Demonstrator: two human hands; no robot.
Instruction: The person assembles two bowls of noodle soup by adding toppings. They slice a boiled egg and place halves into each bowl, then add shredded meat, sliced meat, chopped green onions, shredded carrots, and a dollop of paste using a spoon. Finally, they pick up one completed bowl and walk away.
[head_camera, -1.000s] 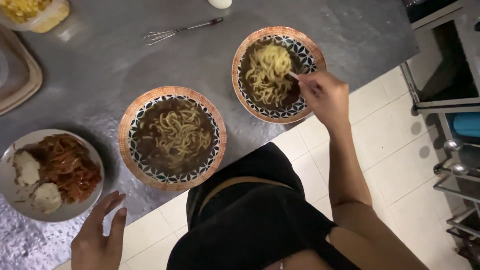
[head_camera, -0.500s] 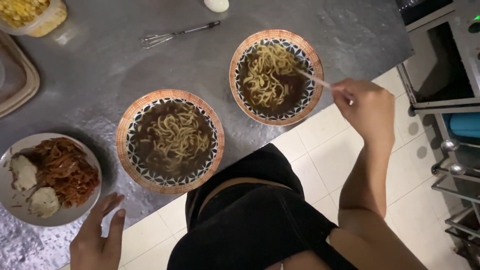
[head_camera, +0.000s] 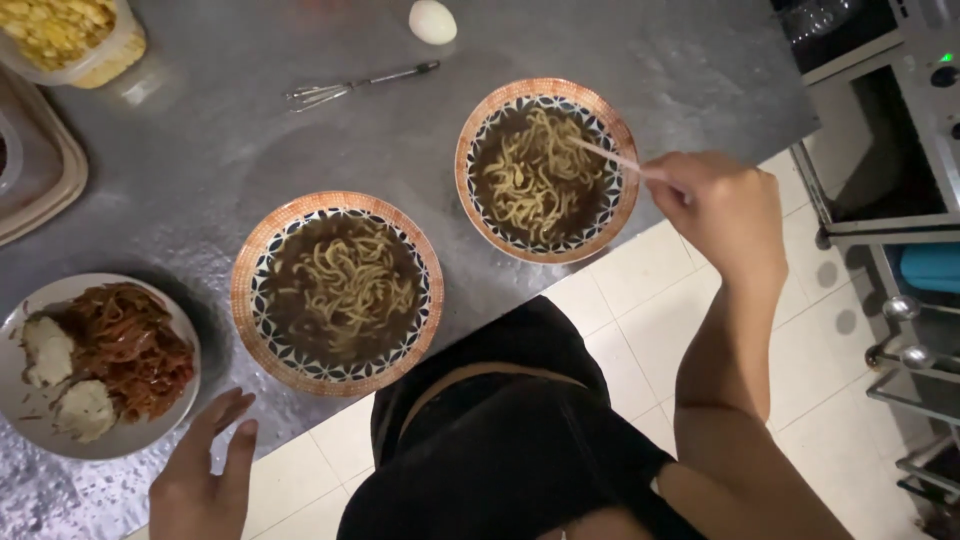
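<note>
Right hand (head_camera: 722, 205) is seen clenched on a thin pale chopstick-like utensil (head_camera: 605, 155); whether one stick or a pair cannot be told. Its tip is dipped among the yellow noodles in the far round bowl with orange rim and dark broth (head_camera: 612, 226). That bowl sits at the near edge of the mottled grey metal desk (head_camera: 200, 170), its rim close to the drop to the tiled floor (head_camera: 640, 300).

Left hand (head_camera: 205, 475) is released, fingers spread, resting at the desk edge just beside a grey plate of red-brown shredded food with two pale lumps (head_camera: 20, 420). Nothing is grasped by it.

A second matching orange-rimmed bowl of noodles in dark broth (head_camera: 245, 300) stands between plate and stirred bowl, untouched. Farther back a wire whisk (head_camera: 350, 88), a white egg (head_camera: 432, 22) and a clear tub of yellow kernels (head_camera: 105, 55) are noted, well apart from both hands.

Risks, as judged: broth lies high in both bowls, so a brisk stir could slop it over the rim. The stirred bowl is unsteadied by any hand; a sideways drag could push it toward the edge.
</note>
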